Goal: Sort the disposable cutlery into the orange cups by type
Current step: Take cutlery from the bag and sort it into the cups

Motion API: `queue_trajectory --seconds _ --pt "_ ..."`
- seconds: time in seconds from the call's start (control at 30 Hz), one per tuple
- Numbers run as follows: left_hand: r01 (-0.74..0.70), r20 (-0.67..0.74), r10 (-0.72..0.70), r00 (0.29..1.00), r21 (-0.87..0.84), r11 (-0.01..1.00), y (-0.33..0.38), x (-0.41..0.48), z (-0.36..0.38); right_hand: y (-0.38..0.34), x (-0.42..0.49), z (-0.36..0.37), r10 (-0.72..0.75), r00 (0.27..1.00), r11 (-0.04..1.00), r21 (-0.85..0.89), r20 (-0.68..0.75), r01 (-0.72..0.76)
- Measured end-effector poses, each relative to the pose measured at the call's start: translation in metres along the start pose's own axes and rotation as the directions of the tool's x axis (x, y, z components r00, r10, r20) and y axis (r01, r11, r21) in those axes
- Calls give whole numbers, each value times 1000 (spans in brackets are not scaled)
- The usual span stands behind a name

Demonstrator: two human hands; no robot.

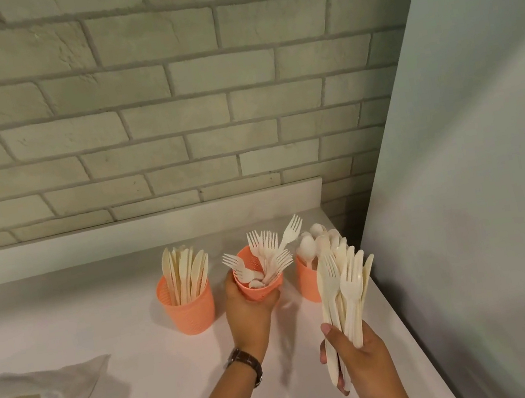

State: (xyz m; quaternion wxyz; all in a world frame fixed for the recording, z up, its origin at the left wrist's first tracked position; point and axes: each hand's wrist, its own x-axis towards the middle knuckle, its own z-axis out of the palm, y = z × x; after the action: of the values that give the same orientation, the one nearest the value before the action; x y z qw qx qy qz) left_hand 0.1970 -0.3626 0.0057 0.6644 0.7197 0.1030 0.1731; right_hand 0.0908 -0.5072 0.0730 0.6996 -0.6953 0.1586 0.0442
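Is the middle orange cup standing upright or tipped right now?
Tipped. The left hand holds the middle cup with its mouth tilted toward the camera, forks fanning out. Whether its base touches the counter cannot be told.

White bench is backed by a grey brick wall. Plain pale panel is seen at right. Brown-strapped wristwatch is worn on one wrist.

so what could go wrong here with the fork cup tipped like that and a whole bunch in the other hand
The left hand holds the middle cup lifted and tilted, so its loosely splayed forks could slide out onto the counter.

The right hand grips a fanned bundle of cutlery low on the handles; pieces might slip.

That bundle sits close to the spoon cup and could knock it.
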Motion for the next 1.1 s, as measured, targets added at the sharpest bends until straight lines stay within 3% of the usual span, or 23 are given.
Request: queue_trajectory --seconds 0.17,0.5,0.67,0.73,0.8,0.87,0.93,1.03,1.1 --pt "-19 -51 18 999 -30 999 -3 1 -4 1 0 5 2 1000 1000 -6 26 -2" --pt "1 16 -2 1000 72 997 -16 9 -4 1 -2 6 -15 999 1000 -12 40 15" --pt "163 70 -175 982 148 975 -26 0 -10 1 -1 6 -16 999 999 -41 40 17" --pt "247 -18 -247 969 125 961 -13 -23 -14 3 -1 6 -13 999 998 -67 32 15" --pt "194 -117 -184 976 81 978 12 -56 -16 7 0 7 -16 1000 995 -96 5 16" --pt "-8 -32 11 999 84 996 47 -89 -20 9 0 9 -49 999 991 -127 -8 47" --pt "-108 127 96 987 92 990 72 -106 -21 8 -2 14 -81 997 987 -137 14 82" --pt "-86 224 63 973 94 992 82 -112 -16 12 -4 22 -56 998 994 -95 4 56" --pt "-20 199 8 980 60 998 87 -111 -14 14 -4 21 -160 987 953 -260 6 156"
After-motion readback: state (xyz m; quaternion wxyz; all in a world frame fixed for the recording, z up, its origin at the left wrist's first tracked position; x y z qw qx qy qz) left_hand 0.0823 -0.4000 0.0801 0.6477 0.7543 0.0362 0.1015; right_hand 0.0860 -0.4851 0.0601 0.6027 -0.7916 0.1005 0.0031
